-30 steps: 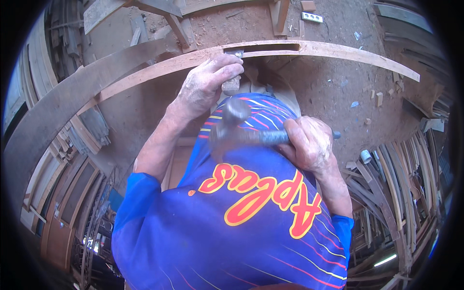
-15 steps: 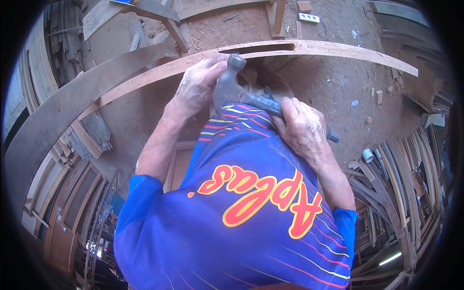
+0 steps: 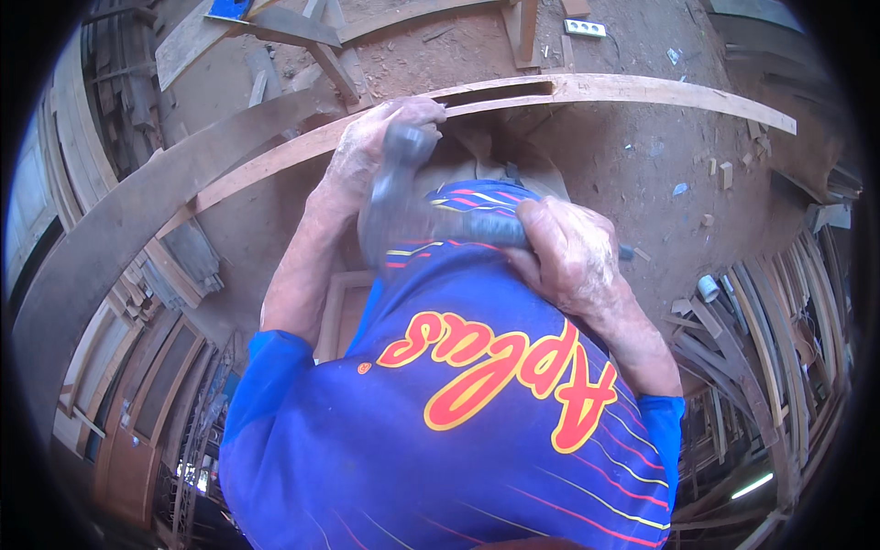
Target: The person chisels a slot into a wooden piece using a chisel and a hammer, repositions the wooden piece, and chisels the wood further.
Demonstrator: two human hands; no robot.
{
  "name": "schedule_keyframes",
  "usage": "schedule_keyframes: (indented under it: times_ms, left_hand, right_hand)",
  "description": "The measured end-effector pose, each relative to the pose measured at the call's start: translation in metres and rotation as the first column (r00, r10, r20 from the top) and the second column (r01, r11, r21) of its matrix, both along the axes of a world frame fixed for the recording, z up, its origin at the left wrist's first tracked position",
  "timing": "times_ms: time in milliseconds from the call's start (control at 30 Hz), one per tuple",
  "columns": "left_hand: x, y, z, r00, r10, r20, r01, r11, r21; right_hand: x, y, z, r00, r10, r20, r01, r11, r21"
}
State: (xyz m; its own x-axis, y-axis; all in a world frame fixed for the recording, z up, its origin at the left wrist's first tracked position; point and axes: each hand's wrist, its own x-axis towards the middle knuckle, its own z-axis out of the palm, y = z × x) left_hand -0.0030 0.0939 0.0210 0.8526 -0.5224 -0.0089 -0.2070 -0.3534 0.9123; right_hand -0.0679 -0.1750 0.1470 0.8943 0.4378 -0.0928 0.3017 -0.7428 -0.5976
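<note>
My right hand [image 3: 573,252] is wrapped round the handle of a claw hammer [image 3: 403,148]. The hammer's dark metal head is smeared by motion and overlaps my left wrist and lower fingers in the view. My left hand [image 3: 387,128] is closed at the edge of a long pale wooden beam [image 3: 632,90], right beside the left end of a long slot [image 3: 500,92] cut into it. What its fingers hold is hidden by the hand and the hammer head.
A broad dark plank [image 3: 101,220] curves along the left. Stacked boards [image 3: 137,367] stand at lower left, with more timber [image 3: 747,339] at right. A white power strip [image 3: 585,29] and wood offcuts [image 3: 725,175] lie on the dirt floor.
The hammer head has swung left and slightly down, and is now blurred. My right hand has moved a little lower; my left hand stays at the beam beside the slot.
</note>
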Motion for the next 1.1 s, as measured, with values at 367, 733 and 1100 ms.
schedule_keyframes:
  times_ms: [367,733,1100]
  left_hand:
    - [0.041,-0.003,0.01,0.908,0.075,-0.413,-0.073,0.997,0.02]
    - [-0.007,-0.001,0.006,0.941,0.227,-0.251,-0.292,0.919,-0.264]
    - [0.025,0.015,0.023,0.947,0.32,-0.019,-0.316,0.92,-0.231]
  right_hand:
    - [0.012,0.0,-0.004,0.895,-0.308,-0.321,0.331,0.943,0.017]
    - [-0.023,-0.041,-0.018,0.66,-0.652,-0.373,0.703,0.711,0.002]
    - [-0.051,-0.054,-0.028,0.603,-0.688,-0.404,0.744,0.668,-0.027]
